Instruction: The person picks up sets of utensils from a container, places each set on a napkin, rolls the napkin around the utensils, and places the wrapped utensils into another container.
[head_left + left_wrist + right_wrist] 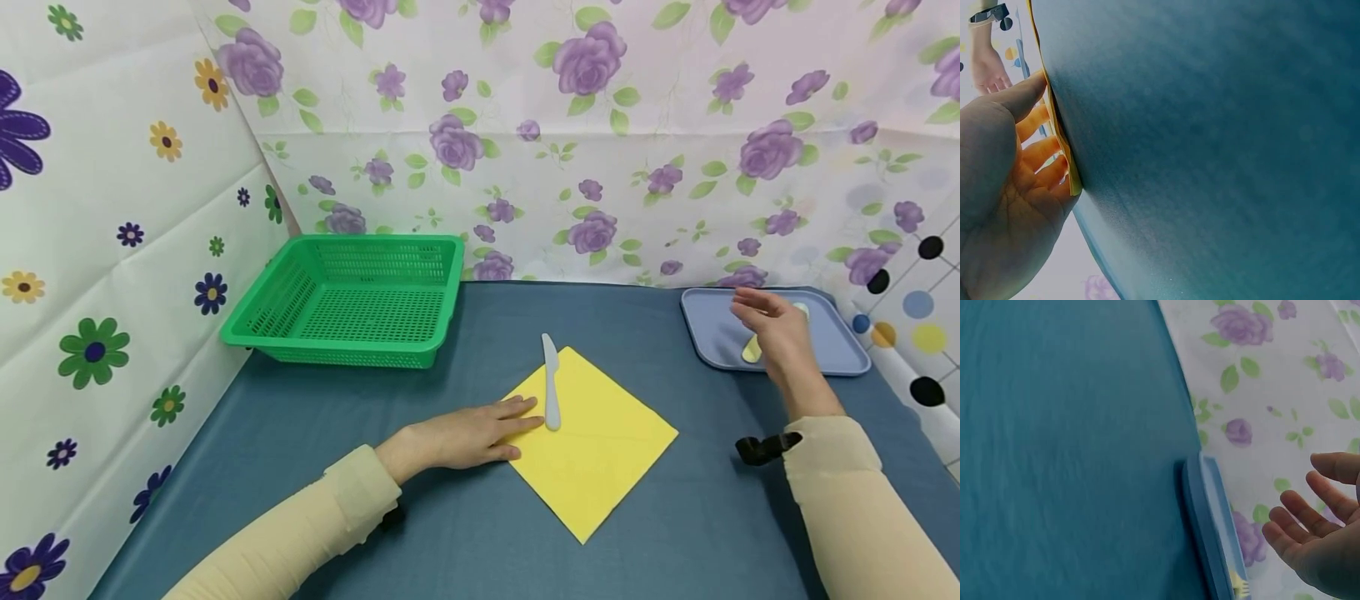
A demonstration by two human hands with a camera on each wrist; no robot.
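Observation:
A yellow square napkin (592, 467) lies on the table with one corner toward me. On its upper left part rests a light grey table knife (551, 383), blade pointing away. My left hand (465, 433) lies with extended fingers on the napkin's left corner, fingertips close to the knife's handle. In the left wrist view the thumb and fingers of that hand touch the napkin (1060, 140) from above. My right hand (783, 337) hovers over the blue tray (712, 333), fingers apart and holding nothing. Beneath it, a yellow utensil (752, 350) is partly hidden; fork tines (1241, 584) show in the right wrist view.
A green perforated basket (345, 342) stands at the back left of the blue-covered table (420, 533). Flowered cloth walls (517, 192) border the back and left. A dotted cloth (926, 333) rises on the right, close to the tray.

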